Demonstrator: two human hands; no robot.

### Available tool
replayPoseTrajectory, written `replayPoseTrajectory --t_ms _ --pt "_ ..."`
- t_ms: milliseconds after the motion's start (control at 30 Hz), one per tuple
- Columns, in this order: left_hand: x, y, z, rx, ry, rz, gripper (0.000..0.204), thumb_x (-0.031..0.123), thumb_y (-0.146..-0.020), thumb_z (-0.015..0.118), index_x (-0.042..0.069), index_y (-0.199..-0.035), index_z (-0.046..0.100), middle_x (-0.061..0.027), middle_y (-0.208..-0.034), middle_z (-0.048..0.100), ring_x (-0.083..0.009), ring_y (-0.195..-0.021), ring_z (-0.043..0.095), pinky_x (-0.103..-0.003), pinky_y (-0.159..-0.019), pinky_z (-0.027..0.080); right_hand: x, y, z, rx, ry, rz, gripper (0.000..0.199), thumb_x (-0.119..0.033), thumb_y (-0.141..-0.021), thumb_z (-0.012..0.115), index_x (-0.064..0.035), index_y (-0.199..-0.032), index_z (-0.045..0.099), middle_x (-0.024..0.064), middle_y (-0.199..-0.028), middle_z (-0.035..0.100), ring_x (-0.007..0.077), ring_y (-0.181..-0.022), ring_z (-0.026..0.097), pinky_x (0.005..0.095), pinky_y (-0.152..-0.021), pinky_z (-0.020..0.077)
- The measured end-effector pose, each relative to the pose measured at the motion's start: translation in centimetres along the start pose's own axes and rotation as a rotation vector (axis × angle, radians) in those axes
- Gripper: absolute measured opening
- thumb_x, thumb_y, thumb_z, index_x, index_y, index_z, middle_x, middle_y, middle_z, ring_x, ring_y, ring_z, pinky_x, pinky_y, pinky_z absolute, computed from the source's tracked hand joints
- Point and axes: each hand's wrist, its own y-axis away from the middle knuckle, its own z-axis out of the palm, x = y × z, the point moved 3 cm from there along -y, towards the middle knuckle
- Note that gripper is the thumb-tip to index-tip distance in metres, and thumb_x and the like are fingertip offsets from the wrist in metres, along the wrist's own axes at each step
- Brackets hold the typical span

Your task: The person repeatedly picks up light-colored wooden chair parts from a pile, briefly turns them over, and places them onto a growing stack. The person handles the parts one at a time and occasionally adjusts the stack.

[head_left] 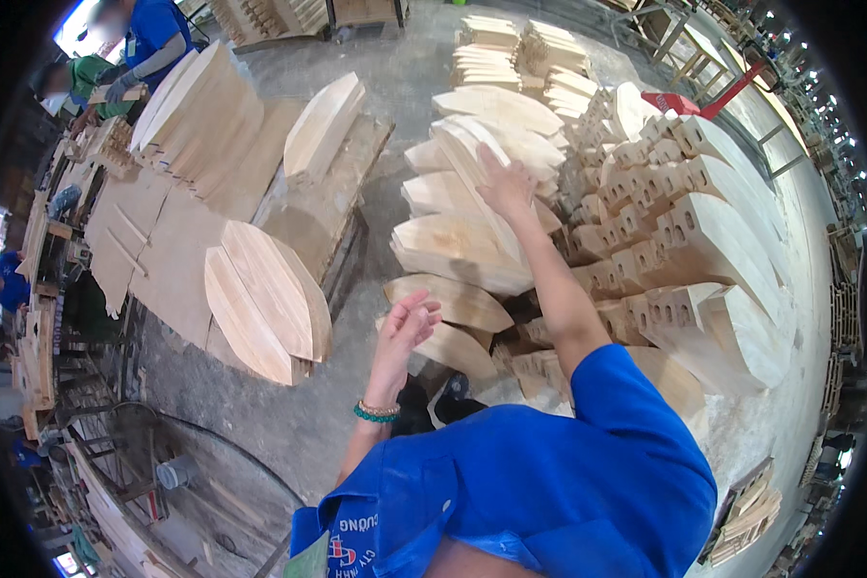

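My right hand [508, 183] reaches far forward over a stack of pale wooden pieces. Its fingers bend over the right edge of a long curved wooden piece [464, 164], which lies slantwise across the stack. My left hand [409, 323], with beaded bracelets at the wrist, hovers empty above the nearer pieces, its fingers loosely bent and apart. Below it is a pointed, leaf-shaped wooden piece [453, 301]. More such wooden pieces [462, 241] lie overlapped between my two hands. What my right fingertips press underneath is hidden.
To the left, joined wooden pieces [265, 299] lie on a low board-topped platform [178, 260], with a tall stack [202, 116] behind. Slotted wooden blocks [684, 231] are piled at right. A co-worker in blue [159, 39] stands far left. A hose [231, 448] crosses the floor.
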Motion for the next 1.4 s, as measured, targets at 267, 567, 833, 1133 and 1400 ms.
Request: replayPoseTrajectory --t_ms 267,567,833,1133,1400 --pt "2.3 -5.3 -0.3 -0.026 -0.081 0.037 0.045 0.036 -0.096 0.052 0.009 -0.133 0.047 -0.0071 -0.122 0.059 -0.0170 -0.110 0.057 -0.032 -0.094 0.043 4.6 1.9 2.9 -0.236 -1.441 0.124 0.071 -0.037 -0.084 0.066 -0.0045 -0.140 0.038 0.0164 -0.129 0.054 0.0252 -0.110 0.059 0.0360 -0.090 0.0488" --pt "6.7 -10.3 2.9 -0.225 0.214 0.006 0.077 0.058 -0.091 0.049 0.004 -0.143 0.031 -0.0134 -0.141 0.042 -0.0215 -0.124 0.047 -0.035 -0.102 0.041 -3.4 10.1 -0.6 -0.800 -1.999 0.464 0.058 -0.044 -0.091 0.056 -0.0010 -0.129 0.050 0.0139 -0.113 0.064 0.0206 -0.095 0.065 0.0315 -0.084 0.0531" --pt "6.7 -10.4 -0.1 -0.214 0.220 -0.173 0.081 0.065 -0.090 0.043 0.005 -0.143 0.031 -0.0144 -0.141 0.042 -0.0236 -0.126 0.045 -0.036 -0.105 0.036 -5.7 8.8 1.1 -0.985 -1.782 0.517 0.055 -0.046 -0.091 0.058 -0.0019 -0.123 0.056 0.0117 -0.107 0.067 0.0174 -0.086 0.068 0.0314 -0.077 0.0554" --pt "7.9 -8.4 -1.8 -0.330 0.257 0.054 0.058 0.038 -0.097 0.048 0.004 -0.141 0.034 -0.0091 -0.131 0.053 -0.0183 -0.112 0.058 -0.031 -0.098 0.044 -5.9 7.6 0.7 -0.773 -2.089 0.537 0.048 -0.040 -0.094 0.055 -0.0032 -0.124 0.055 0.0108 -0.111 0.066 0.0192 -0.093 0.066 0.0354 -0.083 0.0546" --pt "5.2 -4.1 2.2 -0.106 -0.040 0.282 0.062 0.008 -0.083 0.069 -0.002 -0.136 0.039 -0.0089 -0.130 0.051 -0.0163 -0.117 0.051 -0.030 -0.102 0.040 -7.3 9.0 -0.2 -0.326 -2.146 0.457 0.063 -0.036 -0.094 0.056 -0.0082 -0.142 0.027 0.0084 -0.131 0.049 0.0229 -0.120 0.050 0.0382 -0.099 0.0445"
